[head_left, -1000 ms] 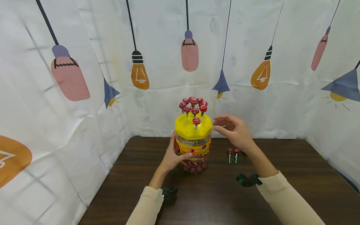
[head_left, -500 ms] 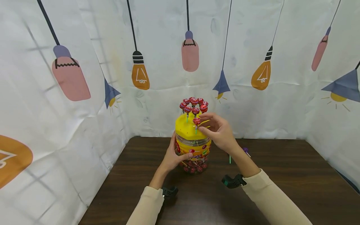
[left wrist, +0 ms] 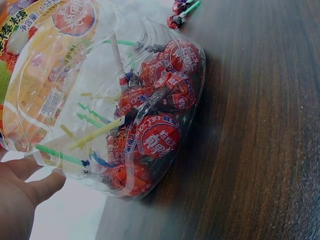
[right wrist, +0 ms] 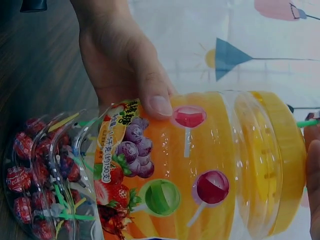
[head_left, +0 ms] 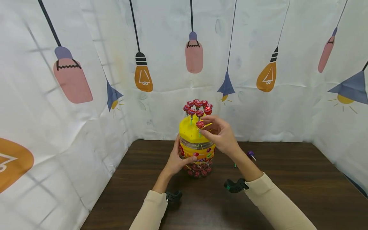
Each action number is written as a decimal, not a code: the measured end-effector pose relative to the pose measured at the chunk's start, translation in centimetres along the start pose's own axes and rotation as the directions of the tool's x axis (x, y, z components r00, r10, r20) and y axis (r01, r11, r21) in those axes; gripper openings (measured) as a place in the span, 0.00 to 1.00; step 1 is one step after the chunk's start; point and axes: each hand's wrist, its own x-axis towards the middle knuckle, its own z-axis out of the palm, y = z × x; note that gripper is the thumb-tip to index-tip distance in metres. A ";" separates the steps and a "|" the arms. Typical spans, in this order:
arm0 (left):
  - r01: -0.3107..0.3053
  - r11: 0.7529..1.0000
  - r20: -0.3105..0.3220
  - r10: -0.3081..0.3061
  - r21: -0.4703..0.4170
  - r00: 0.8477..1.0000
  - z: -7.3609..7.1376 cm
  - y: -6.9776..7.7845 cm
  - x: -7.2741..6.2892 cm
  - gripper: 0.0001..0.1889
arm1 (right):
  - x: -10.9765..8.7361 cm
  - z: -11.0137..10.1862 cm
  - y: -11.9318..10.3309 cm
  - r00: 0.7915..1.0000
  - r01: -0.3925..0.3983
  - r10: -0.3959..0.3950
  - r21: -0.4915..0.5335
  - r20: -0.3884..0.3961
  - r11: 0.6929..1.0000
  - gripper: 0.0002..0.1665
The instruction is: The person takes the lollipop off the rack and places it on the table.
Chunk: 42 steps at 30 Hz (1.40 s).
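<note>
A clear jar (head_left: pixel 198 153) with a yellow lid (head_left: pixel 189 129) and printed label stands upright on the table, with red-wrapped lollipops (left wrist: pixel 157 136) inside. Several more lollipops (head_left: pixel 191 111) stick up out of the lid. My left hand (head_left: pixel 176 162) grips the jar's left side, thumb across the label (right wrist: pixel 165 155). At the lid's front right, my right hand (head_left: pixel 222 135) pinches the front lollipop (head_left: pixel 200 124) between thumb and fingers. Its green stick meets the lid. The right wrist view catches only part of this hand at its right edge.
A purple lollipop (head_left: pixel 251 154) lies on the dark table (head_left: pixel 287 172) beyond the right forearm. A green stick end (head_left: pixel 234 165) shows beside that forearm, the rest covered. A white curtain (head_left: pixel 166 108) printed with lamps hangs behind and to the sides.
My right hand has moved left from beside the jar to the front lollipop and now pinches it; the lollipop has shifted slightly. The left hand and jar have stayed in place.
</note>
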 end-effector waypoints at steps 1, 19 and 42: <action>0.002 1.000 -0.001 -0.002 0.001 1.000 0.0 0.0 0.0 0.55 | 0.0 0.0 0.0 1.000 0.004 -0.004 -0.006 0.000 1.000 0.25; 0.014 1.000 0.000 -0.014 0.003 1.000 0.1 0.2 -0.1 0.57 | 0.2 0.7 0.1 0.992 0.090 -0.087 0.030 -0.089 0.996 0.24; 0.004 1.000 -0.002 -0.004 0.009 1.000 0.2 0.2 -0.1 0.57 | -3.6 -4.8 4.3 0.970 -0.011 0.068 0.239 -0.231 0.971 0.23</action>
